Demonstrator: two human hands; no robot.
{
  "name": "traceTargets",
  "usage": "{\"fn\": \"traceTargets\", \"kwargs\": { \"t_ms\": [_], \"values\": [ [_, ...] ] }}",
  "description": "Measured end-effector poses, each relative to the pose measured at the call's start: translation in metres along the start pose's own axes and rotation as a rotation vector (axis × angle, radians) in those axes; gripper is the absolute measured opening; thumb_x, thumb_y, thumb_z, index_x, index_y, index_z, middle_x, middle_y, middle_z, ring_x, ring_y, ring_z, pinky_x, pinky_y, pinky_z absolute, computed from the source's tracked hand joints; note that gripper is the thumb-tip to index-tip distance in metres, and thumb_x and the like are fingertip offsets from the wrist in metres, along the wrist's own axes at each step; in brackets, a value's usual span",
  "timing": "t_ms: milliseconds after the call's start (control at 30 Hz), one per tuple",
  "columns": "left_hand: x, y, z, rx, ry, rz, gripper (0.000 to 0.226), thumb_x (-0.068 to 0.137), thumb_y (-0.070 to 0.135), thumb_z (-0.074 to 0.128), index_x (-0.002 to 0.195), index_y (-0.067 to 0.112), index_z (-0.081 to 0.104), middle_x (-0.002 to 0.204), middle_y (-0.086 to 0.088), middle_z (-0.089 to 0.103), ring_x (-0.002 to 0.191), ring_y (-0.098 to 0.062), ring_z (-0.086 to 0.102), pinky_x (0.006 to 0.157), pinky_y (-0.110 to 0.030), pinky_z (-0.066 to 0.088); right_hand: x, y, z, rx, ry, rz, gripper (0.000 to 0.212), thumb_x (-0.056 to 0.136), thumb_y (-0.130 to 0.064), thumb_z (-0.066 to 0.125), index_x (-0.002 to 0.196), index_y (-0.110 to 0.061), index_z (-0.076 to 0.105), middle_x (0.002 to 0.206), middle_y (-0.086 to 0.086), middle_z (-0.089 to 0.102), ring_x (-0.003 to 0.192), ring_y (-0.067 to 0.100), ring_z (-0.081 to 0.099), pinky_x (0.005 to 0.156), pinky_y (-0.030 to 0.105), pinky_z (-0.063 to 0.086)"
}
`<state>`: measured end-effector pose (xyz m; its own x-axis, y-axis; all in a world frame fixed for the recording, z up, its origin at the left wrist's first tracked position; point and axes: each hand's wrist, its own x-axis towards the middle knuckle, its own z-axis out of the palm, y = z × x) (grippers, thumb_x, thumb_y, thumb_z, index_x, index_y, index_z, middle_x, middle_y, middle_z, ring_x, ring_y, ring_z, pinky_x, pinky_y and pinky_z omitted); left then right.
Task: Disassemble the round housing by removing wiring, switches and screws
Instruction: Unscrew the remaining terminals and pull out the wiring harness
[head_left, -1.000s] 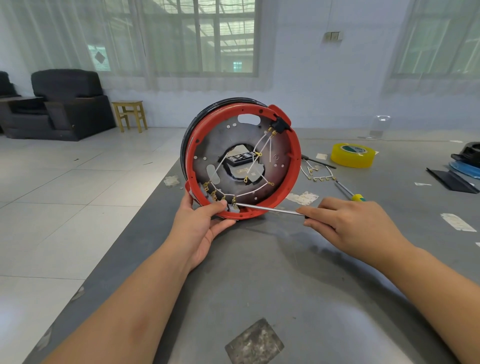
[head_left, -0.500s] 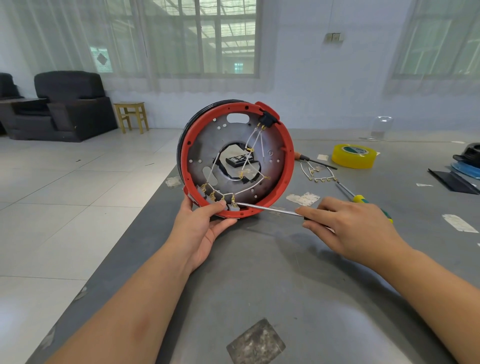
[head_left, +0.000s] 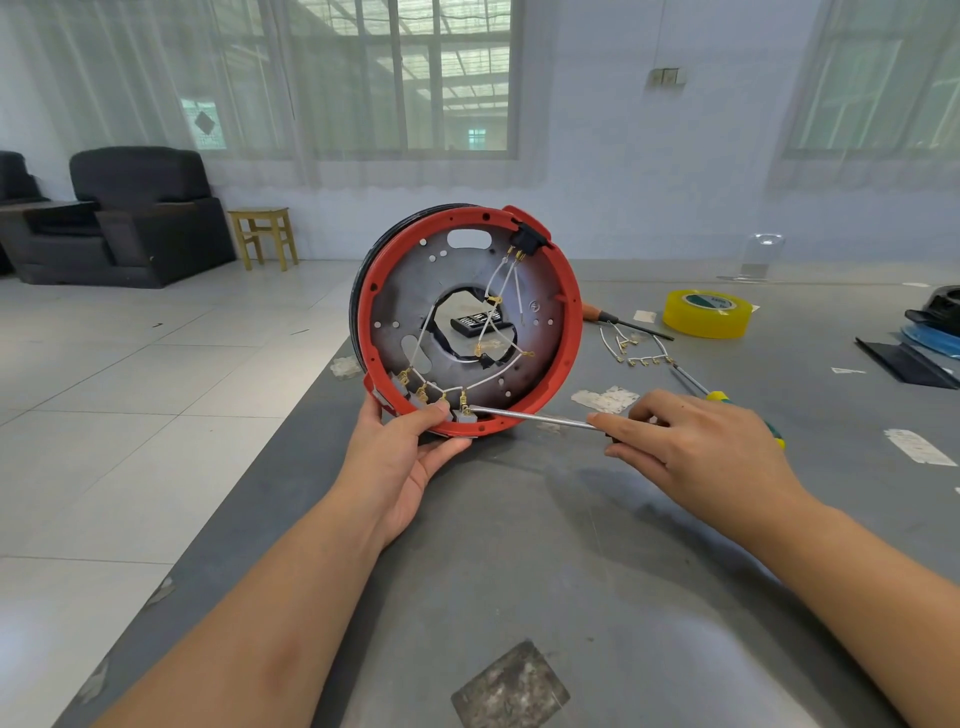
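Head view shows the round housing (head_left: 470, 322) standing on its edge near the left side of the grey table (head_left: 597, 571), its open inside turned toward the camera. A red rim rings a grey metal plate with a ragged hole in the middle. White wires (head_left: 496, 291) with brass terminals run from a black switch (head_left: 527, 240) at the upper right of the rim, across the hole, down to a row of terminals at the lower left.

The left hand (head_left: 402, 457) grips the bottom of the rim, thumb curled over the inside edge beside the terminals, fingers underneath. The right hand (head_left: 696, 447) holds a screwdriver (head_left: 540, 418), fingers curled over the handle and forefinger stretched along the shaft; the tip touches the rightmost terminal of the lower row.

Behind the housing, on the table, a bundle of loose wires (head_left: 631, 351) lies apart from it, with a second screwdriver (head_left: 623, 321) just beyond. A roll of yellow tape (head_left: 707, 313) lies flat to the right of these. Bits of torn white tape stick to the table top. A black armchair (head_left: 124, 215) and a small wooden stool (head_left: 265, 234) stand on the tiled floor at the far left.
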<state>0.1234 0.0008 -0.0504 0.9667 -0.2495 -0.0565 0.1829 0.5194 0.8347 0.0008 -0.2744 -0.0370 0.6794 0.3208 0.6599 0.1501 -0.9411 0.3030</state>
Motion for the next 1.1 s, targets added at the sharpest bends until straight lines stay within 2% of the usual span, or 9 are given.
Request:
{"fn": "traceTargets", "kwargs": {
  "t_ms": [100, 300, 433, 600, 867, 1033, 1100],
  "values": [
    [0.000, 0.000, 0.001, -0.010, 0.016, 0.008, 0.051, 0.093, -0.011, 0.067, 0.133, 0.020, 0.056, 0.106, -0.012, 0.078, 0.096, -0.040, 0.078, 0.079, -0.051, 0.066, 0.000, -0.003, -0.002, 0.015, -0.017, 0.000, 0.025, 0.098, -0.043, 0.060, 0.119, -0.036, 0.073, 0.086, -0.004, 0.063, 0.066, 0.022, 0.065, 0.048, 0.026, 0.038],
    [0.000, 0.000, 0.000, -0.036, 0.038, -0.012, 0.050, 0.094, -0.012, 0.065, 0.134, 0.014, 0.054, 0.118, -0.020, 0.073, 0.097, -0.042, 0.077, 0.078, -0.051, 0.066, 0.003, -0.007, -0.009, 0.042, -0.077, 0.102, 0.031, 0.094, -0.046, 0.052, 0.114, -0.041, 0.075, 0.081, -0.009, 0.065, 0.064, 0.019, 0.065, 0.047, 0.022, 0.032],
    [0.000, 0.001, -0.001, -0.045, 0.038, -0.022, 0.052, 0.094, -0.013, 0.064, 0.135, 0.017, 0.054, 0.123, -0.020, 0.072, 0.099, -0.042, 0.077, 0.080, -0.052, 0.065, 0.004, -0.008, -0.012, 0.032, -0.093, 0.099, 0.030, 0.093, -0.045, 0.053, 0.114, -0.041, 0.075, 0.082, -0.010, 0.065, 0.064, 0.019, 0.065, 0.047, 0.021, 0.030],
    [-0.002, 0.001, 0.000, -0.030, 0.023, -0.011, 0.060, 0.093, -0.015, 0.064, 0.137, 0.024, 0.054, 0.116, -0.018, 0.077, 0.097, -0.040, 0.078, 0.078, -0.050, 0.066, 0.007, -0.011, -0.014, 0.014, -0.073, 0.068, 0.027, 0.092, -0.042, 0.056, 0.109, -0.039, 0.075, 0.078, -0.007, 0.063, 0.060, 0.021, 0.064, 0.045, 0.023, 0.035],
    [-0.003, 0.002, 0.000, -0.038, 0.008, -0.020, 0.055, 0.093, -0.013, 0.064, 0.136, 0.021, 0.055, 0.108, -0.015, 0.079, 0.097, -0.041, 0.078, 0.081, -0.052, 0.065, 0.007, -0.017, -0.011, 0.027, -0.065, 0.086, 0.024, 0.094, -0.040, 0.060, 0.112, -0.036, 0.075, 0.078, -0.005, 0.064, 0.060, 0.021, 0.064, 0.041, 0.025, 0.041],
    [-0.002, 0.001, -0.001, -0.045, 0.024, -0.012, 0.050, 0.093, -0.013, 0.064, 0.132, 0.017, 0.056, 0.103, -0.015, 0.078, 0.095, -0.039, 0.078, 0.082, -0.054, 0.064, 0.006, -0.013, -0.012, 0.026, -0.058, 0.132, 0.032, 0.094, -0.045, 0.048, 0.109, -0.040, 0.076, 0.081, -0.008, 0.066, 0.064, 0.021, 0.067, 0.046, 0.023, 0.038],
    [-0.002, 0.001, -0.001, -0.047, 0.023, -0.013, 0.050, 0.093, -0.013, 0.064, 0.133, 0.016, 0.055, 0.108, -0.018, 0.076, 0.096, -0.039, 0.078, 0.083, -0.055, 0.064, 0.005, -0.012, -0.012, 0.039, -0.070, 0.131, 0.034, 0.095, -0.047, 0.045, 0.110, -0.041, 0.075, 0.082, -0.009, 0.066, 0.065, 0.021, 0.066, 0.046, 0.024, 0.039]
  ]
}}
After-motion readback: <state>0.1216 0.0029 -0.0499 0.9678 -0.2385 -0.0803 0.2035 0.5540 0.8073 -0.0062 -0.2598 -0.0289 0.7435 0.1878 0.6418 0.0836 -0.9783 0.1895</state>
